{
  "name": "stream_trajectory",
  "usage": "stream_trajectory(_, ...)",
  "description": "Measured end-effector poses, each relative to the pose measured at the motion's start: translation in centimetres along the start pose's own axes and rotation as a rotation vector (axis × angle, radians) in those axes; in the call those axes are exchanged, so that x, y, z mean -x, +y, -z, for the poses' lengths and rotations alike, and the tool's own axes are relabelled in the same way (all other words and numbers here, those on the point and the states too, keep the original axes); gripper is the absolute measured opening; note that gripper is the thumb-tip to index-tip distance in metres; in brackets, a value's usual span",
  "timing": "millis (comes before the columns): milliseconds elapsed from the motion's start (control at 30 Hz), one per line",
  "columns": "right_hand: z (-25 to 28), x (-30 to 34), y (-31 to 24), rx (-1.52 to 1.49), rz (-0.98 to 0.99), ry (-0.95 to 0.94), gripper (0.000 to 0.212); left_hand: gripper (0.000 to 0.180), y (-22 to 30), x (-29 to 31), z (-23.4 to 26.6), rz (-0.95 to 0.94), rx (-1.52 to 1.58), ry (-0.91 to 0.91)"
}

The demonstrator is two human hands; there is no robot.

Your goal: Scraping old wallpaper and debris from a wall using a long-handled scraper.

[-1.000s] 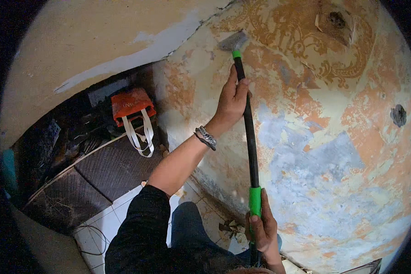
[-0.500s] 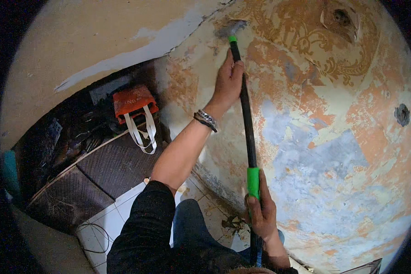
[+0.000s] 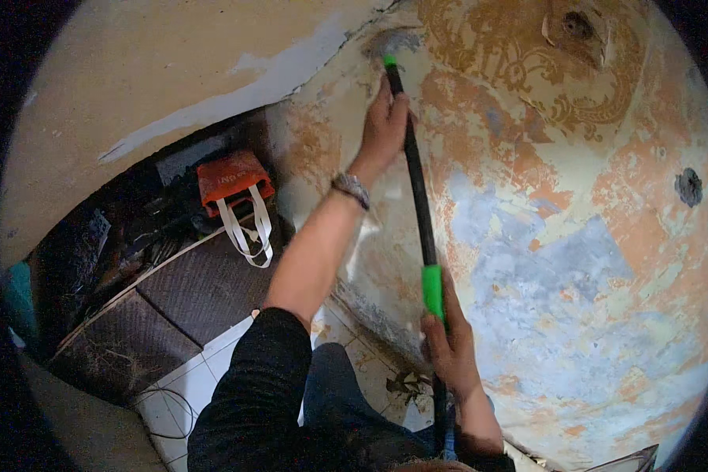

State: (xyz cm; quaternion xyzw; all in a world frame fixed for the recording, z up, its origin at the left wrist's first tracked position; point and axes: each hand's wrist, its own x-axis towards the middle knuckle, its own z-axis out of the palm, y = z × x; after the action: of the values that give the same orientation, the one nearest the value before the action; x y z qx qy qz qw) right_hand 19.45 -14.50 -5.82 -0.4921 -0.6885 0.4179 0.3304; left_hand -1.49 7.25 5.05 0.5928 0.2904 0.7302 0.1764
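A long-handled scraper [image 3: 419,189], black with green collars, runs up from my body to the wall [image 3: 543,283]. Its blurred head touches a grey scraped patch [image 3: 401,41] near the top of the wall. My left hand [image 3: 381,130] is wrapped round the pole just below the upper green collar. Lower down, my right hand [image 3: 452,350] grips the pole at the lower green sleeve [image 3: 433,291]. The wall shows patchy cream, orange and grey layers, with patterned remnants [image 3: 527,67] at upper right.
At left, an orange bag [image 3: 232,179] with white handles sits on a dark cabinet [image 3: 173,303] among dark clutter. White floor tiles [image 3: 220,362] lie below, with a thin cable [image 3: 185,401]. Debris [image 3: 409,387] lies at the wall's foot. Two holes [image 3: 688,187] mark the wall.
Both hands and the scraper have moved slightly up and to the left along the wall. My grip on the pole looks the same.
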Motion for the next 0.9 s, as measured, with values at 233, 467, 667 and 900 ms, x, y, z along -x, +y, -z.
stream_trajectory(233,0.2,-0.2,5.7,0.079,0.389,0.142,0.059,0.058,-0.6,1.7,-2.0,0.002,-0.027,-0.095)
stream_trajectory(467,-0.8,-1.0,2.2,0.023,0.061,0.009,0.058,0.053,-1.2,1.0,0.4,0.034,-0.091,-0.022)
stream_trajectory(667,0.4,2.0,3.3,-0.021,0.201,0.083,0.059,0.047,-0.8,2.5,-1.6,0.069,0.001,-0.051)
stream_trajectory(900,-0.6,-0.1,1.2,0.033,0.200,0.093,0.059,0.049,-0.3,-0.1,-0.3,-0.027,-0.133,-0.077)
